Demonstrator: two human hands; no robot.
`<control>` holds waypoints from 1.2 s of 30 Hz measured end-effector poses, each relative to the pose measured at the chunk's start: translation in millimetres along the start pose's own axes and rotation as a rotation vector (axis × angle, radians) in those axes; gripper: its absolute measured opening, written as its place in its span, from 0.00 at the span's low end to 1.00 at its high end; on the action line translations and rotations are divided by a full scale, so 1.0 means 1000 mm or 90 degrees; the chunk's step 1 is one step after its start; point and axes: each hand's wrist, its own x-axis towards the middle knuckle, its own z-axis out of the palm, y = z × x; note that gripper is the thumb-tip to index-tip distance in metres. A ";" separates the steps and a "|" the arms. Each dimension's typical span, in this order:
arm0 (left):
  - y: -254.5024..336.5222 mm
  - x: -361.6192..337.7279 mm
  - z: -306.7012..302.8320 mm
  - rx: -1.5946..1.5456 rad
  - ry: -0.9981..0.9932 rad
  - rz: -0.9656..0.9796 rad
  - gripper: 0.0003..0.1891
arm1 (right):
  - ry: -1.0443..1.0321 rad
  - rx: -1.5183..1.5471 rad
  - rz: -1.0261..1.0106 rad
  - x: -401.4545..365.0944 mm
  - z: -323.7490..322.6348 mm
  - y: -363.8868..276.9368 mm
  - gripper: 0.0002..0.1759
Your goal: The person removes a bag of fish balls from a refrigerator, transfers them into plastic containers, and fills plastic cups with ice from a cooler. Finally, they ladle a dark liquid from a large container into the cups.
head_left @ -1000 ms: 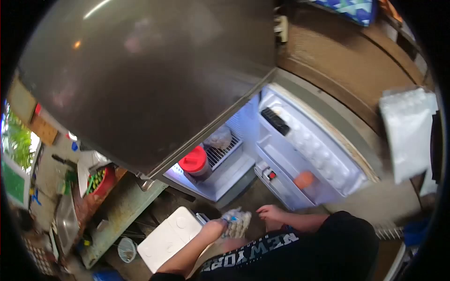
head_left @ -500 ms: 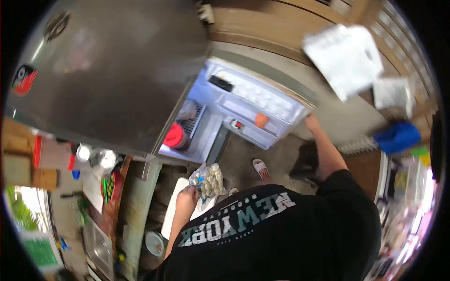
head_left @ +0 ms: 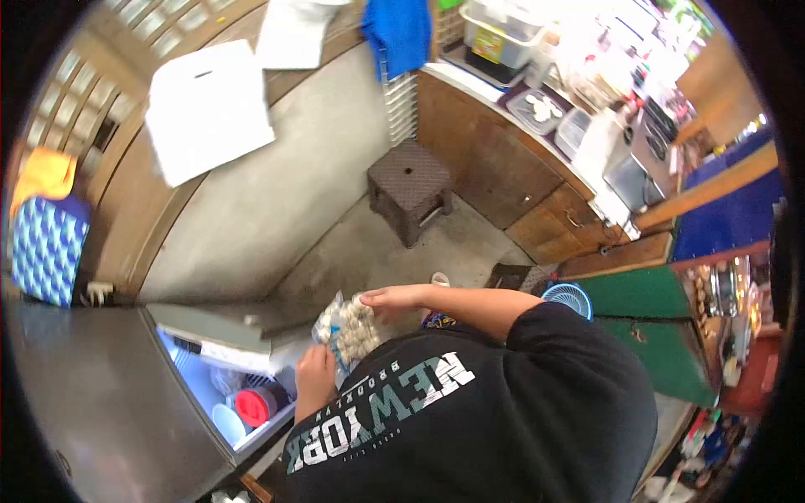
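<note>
A clear plastic bag of pale, lumpy items (head_left: 356,334) is held before my body. My left hand (head_left: 315,371) is closed on the bag's near left edge. My right hand (head_left: 387,303) lies against the bag's upper right side, its fingers on the plastic. To the left, the fridge door (head_left: 222,335) stands partly open, away from both hands. Inside the fridge, a container with a red lid (head_left: 252,407) sits beside a light blue round container (head_left: 228,422).
A brown stool (head_left: 409,184) stands on the floor ahead. Wooden cabinets (head_left: 482,142) run along the right, with trays and a gas stove (head_left: 641,159) on top. A light blue basket (head_left: 568,299) is near my right elbow. White bags hang on the wall.
My right hand has left the fridge door and come to the bag. The door has swung partly closed. The view has turned right, toward the stool and cabinets.
</note>
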 end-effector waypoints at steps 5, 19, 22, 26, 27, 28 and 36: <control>0.073 0.138 0.020 -0.088 -0.036 0.191 0.09 | 0.154 0.208 -0.269 -0.084 -0.068 -0.001 0.40; 0.298 0.400 0.078 -0.284 -0.266 0.446 0.15 | 0.582 0.464 -0.454 -0.283 -0.216 -0.019 0.22; 0.319 0.456 0.101 -0.377 -0.297 0.402 0.18 | 0.690 0.433 -0.476 -0.300 -0.254 -0.024 0.19; 0.328 0.530 0.137 -0.538 -0.400 0.324 0.19 | 0.810 0.486 -0.519 -0.320 -0.289 -0.051 0.20; 0.332 0.548 0.138 -0.501 -0.389 0.376 0.19 | 0.836 0.482 -0.542 -0.323 -0.300 -0.053 0.22; 0.336 0.565 0.139 -0.464 -0.368 0.420 0.18 | 0.872 0.483 -0.552 -0.327 -0.309 -0.054 0.22; 0.385 0.715 0.054 -0.792 -0.179 0.370 0.08 | 1.001 0.587 -0.631 -0.360 -0.345 -0.071 0.23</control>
